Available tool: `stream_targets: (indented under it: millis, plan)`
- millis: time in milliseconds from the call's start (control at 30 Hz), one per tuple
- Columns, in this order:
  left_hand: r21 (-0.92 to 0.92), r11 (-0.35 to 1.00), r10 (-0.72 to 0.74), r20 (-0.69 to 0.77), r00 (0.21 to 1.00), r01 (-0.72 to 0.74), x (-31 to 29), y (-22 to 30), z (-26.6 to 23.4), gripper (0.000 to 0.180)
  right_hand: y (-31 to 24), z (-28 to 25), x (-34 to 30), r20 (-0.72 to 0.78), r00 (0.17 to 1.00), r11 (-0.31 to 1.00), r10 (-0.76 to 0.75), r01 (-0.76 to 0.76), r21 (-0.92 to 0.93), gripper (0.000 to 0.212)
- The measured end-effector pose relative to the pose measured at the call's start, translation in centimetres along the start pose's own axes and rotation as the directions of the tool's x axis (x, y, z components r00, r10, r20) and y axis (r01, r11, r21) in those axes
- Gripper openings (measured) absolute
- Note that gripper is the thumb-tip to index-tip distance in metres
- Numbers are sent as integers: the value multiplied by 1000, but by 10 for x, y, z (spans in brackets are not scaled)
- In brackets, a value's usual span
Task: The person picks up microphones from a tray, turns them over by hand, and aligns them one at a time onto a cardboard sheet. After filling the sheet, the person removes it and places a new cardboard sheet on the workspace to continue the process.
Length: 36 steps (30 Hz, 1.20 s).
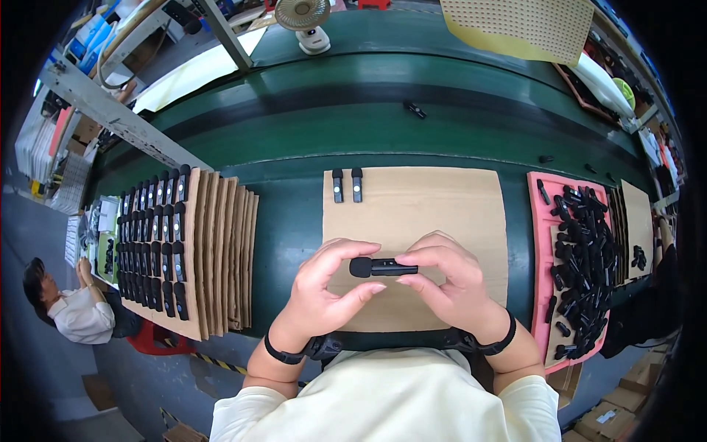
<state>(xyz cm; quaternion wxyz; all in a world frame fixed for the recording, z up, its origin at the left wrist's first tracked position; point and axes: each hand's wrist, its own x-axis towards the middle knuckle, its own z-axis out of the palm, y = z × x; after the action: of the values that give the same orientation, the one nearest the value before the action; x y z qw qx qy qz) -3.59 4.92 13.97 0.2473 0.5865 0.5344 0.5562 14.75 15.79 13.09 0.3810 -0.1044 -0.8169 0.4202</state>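
Observation:
A small black microphone (383,267) with a rounded foam tip lies level over the cardboard sheet (442,199), its tip pointing left. My right hand (453,276) pinches its plain end between thumb and forefinger. Around the foam tip, the thumb and forefinger of my left hand (324,283) are spread, with a gap visible on either side of it. Two similar microphones, a first one (338,186) and a second one (357,185), lie side by side at the sheet's far left corner.
Left, stacked cardboard sheets (221,250) carry rows of microphones (155,250). At right, a pink foam tray (541,236) holds a heap of microphones (582,272). Beyond is a green conveyor belt (294,96) with a few loose pieces and a fan (313,37). A person (74,309) sits far left.

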Motion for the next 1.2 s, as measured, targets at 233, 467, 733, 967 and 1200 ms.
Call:
stream_targets:
  millis: [233, 467, 733, 967, 1200]
  plan:
    - [63, 992, 105, 43, 994, -108, 0, -5, 3, 28, -2, 4, -4, -77, 989, 991, -124, 119, -61, 35]
    - [98, 971, 212, 76, 974, -219, 3, -10, 4, 26, -6, 2, -5, -78, 996, 999, -33, 32, -6, 33]
    - [158, 959, 231, 57, 971, -237, 3, -9, 4, 22, 0, 4, -8, -47, 995, 992, 87, -82, 98, 33]
    - [205, 960, 182, 63, 981, -191, 2, -19, 0, 21, -3, 13, 10, -42, 993, 994, -109, 108, -36, 31]
    - [238, 970, 62, -45, 997, -49, 7, -52, -29, 22, 24, 12, 25, 71, 992, 978, 104, -89, -189, 31]
